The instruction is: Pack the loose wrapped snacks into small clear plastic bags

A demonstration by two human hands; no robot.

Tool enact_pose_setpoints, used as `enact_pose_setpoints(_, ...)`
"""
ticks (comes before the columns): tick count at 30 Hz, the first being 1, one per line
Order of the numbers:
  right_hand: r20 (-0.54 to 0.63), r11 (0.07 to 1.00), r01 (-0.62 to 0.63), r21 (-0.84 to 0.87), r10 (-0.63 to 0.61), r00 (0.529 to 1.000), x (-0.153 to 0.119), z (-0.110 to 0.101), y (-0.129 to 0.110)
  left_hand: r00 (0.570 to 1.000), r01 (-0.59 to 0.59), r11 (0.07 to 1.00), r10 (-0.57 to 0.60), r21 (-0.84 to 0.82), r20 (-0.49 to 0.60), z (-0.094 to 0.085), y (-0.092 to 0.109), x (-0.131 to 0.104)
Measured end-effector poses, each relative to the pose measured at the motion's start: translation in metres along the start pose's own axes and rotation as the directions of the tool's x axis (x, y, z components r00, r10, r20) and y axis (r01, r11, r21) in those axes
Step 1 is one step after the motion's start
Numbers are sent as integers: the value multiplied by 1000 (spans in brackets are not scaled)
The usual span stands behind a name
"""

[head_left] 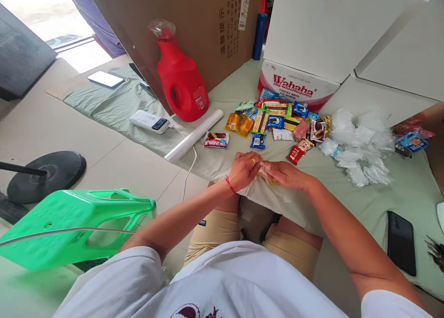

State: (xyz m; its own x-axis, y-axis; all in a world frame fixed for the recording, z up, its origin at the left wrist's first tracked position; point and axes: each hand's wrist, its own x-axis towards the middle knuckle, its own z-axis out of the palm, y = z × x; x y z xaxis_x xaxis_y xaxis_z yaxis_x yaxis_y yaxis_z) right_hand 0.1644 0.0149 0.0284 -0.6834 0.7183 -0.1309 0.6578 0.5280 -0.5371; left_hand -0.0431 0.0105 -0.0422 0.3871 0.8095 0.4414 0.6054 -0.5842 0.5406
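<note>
My left hand (pixel 243 170) and my right hand (pixel 284 173) meet at the front edge of the cloth-covered table. Between them, partly hidden by the fingers, is an orange-yellow snack packet (pixel 270 179) in clear plastic film. Both hands have their fingers closed on it. Just beyond lies a pile of small packaged snacks (pixel 275 122), with a red-and-white snack packet (pixel 216 140) to its left and a red packet (pixel 295 155) near its front. To the right sits a heap of clear film-wrapped bundles (pixel 360 142).
A roll of clear film (pixel 194 136) lies left of the snacks, near a power bank (pixel 149 121) with a white cable. Behind stand a red jug (pixel 183 77), a large cardboard box (pixel 208 17) and a Wahaha carton (pixel 294 84). A black phone (pixel 401 241) lies right; a green stool (pixel 69 221) stands left.
</note>
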Motion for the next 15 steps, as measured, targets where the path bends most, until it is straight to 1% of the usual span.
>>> enact_pose_setpoints(3, 61, 981, 15, 196, -27, 998, -2, 0, 7, 994, 111, 994, -111, -5, 12, 3, 0, 9)
enact_pose_setpoints(6, 45, 937, 13, 349, -30, 999, -4, 7, 10, 975, 215, 976, -217, 46, 52, 3, 0, 16)
enact_pose_setpoints(8, 26, 937, -32, 349, 25, 999, -6, 14, 7, 968, 234, 967, -241, 100, 67, 3, 1, 20)
enact_pose_setpoints(10, -35, 955, -113, 273, 127, 991, -9, 21, 2, 967, 229, 962, -242, 150, 74, 4, 2, 24)
enact_pose_setpoints(12, -130, 957, -185, 224, 218, 967, -13, 25, -2, 966, 215, 958, -237, 191, 100, 5, 4, 25)
enact_pose_setpoints(15, -217, 930, -252, 268, 313, 925, -20, 23, 5, 963, 175, 959, -214, 224, 163, 6, 5, 26)
